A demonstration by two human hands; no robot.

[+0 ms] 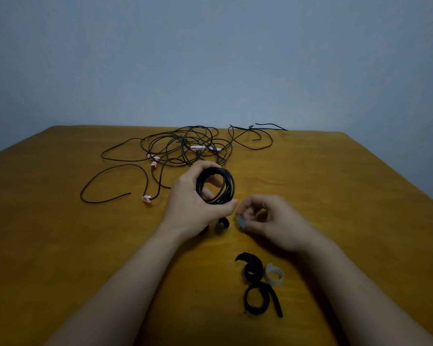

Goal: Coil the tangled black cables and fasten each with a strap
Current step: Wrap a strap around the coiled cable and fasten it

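Note:
My left hand (188,203) grips a coiled black cable (216,186), holding the ring upright above the wooden table (335,196). Just to its right, my right hand (268,221) pinches a small grey strap (242,221) between thumb and fingers, close to the coil's lower edge. A curled black strap (221,224) lies on the table below the coil. Behind the hands sprawls a tangle of black cables (185,148) with white and red tags.
Near the front right of the table lie two curled black straps (254,269) (259,299) and a white strap (274,274). A loose cable loop (250,138) reaches the far edge. A blue-grey wall stands behind the table.

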